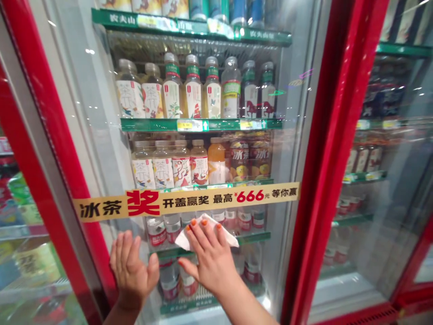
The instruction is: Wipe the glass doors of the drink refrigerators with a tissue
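Observation:
My right hand [211, 257] lies flat with spread fingers over a white wipe [231, 238], pressing it against the glass door [287, 149] of a drinks fridge. The wipe sticks out on both sides of the fingers, just below a yellow sticker strip [189, 205] with black and red lettering. To the left, my left hand [133, 266] is open with fingers stretched upward and thumb apart, holding nothing. It is beside the door's red left frame [72, 167]; whether the palm edge touches the glass I cannot tell.
Behind the glass, green-edged shelves [149, 125] carry rows of bottles [192, 92] and cans [238, 158]. A red post [324, 149] stands on the right, with another stocked fridge [368, 176] beyond it. More packaged drinks [37, 257] show at the left.

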{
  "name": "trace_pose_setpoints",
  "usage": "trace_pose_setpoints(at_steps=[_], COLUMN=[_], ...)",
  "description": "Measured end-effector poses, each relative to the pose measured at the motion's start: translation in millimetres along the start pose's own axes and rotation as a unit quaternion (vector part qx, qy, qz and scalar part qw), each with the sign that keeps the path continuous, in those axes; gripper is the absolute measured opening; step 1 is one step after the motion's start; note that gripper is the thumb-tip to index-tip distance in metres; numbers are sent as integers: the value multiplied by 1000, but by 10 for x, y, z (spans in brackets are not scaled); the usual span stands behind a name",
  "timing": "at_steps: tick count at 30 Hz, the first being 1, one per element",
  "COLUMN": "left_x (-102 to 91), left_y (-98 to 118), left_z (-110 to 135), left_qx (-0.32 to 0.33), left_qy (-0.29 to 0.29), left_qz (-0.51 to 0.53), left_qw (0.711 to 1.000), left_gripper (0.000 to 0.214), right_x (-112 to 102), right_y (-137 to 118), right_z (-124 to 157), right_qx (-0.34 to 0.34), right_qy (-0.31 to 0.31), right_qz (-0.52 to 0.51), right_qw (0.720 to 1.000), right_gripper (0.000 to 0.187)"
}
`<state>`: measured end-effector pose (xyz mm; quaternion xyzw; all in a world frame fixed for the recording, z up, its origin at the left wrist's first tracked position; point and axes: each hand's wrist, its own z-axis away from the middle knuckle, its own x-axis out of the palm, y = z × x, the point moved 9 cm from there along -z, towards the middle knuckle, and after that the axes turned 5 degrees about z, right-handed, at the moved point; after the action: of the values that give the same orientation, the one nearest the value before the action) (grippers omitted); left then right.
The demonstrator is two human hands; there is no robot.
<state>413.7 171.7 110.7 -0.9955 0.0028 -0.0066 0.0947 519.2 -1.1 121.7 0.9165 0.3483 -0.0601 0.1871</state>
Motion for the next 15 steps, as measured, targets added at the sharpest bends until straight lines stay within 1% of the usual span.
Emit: trace_pose_setpoints(at_steps=[1, 2, 3, 4, 5, 6, 7, 8, 9, 11, 12, 13, 14, 15], left_x=[4, 11, 20, 26, 30, 34, 36, 37, 35, 29, 22, 18, 18, 23], left_y=[0, -3, -10, -19, -31, -44, -55, -60, -60, -51, -45, -39, -37, -38], left_z=[6, 19, 37, 58, 79, 96, 108, 112, 109, 88, 76, 68, 65, 71], left_qx=[0, -2, -5, -9, -14, -20, -25, -27, -28, -25, -23, -22, -23, -25], left_qy=[-1, -2, -3, -3, -3, -4, -6, -9, -13, -18, -18, -17, -17, -18], left_qz=[-2, -4, -7, -10, -13, -16, -18, -19, -19, -17, -17, -17, -18, -21], left_qw=[1000, 1000, 1000, 1000, 1000, 1000, 1000, 999, 999, 999, 999, 999, 999, 999], left_gripper=[87, 87, 86, 86, 85, 86, 87, 88, 89, 90, 90, 90, 91, 91], right_x=[-19, -40, -62, -83, -100, -101, -86, -58, -16, 63, 86, 94, 88, 69], right_y=[90, 319, 638, 973, 1253, 1414, 1427, 1292, 1039, 392, 135, 2, 17, 171], right_z=[24, 56, 91, 129, 164, 183, 165, 103, 11, -154, -179, -162, -117, -60], right_qx=[-7, 23, 84, 159, 236, 295, 325, 319, 279, 141, 75, 33, 20, 39], right_qy=[-4, -10, -13, -12, -7, -1, 5, 9, 8, -1, -8, -16, -24, -31], right_qz=[2, 9, 18, 24, 27, 25, 19, 10, -3, -31, -42, -45, -39, -24], right_qw=[1000, 1000, 996, 987, 971, 955, 945, 948, 960, 990, 996, 998, 999, 998], right_gripper=[82, 81, 80, 80, 80, 81, 83, 86, 89, 95, 95, 94, 92, 89])
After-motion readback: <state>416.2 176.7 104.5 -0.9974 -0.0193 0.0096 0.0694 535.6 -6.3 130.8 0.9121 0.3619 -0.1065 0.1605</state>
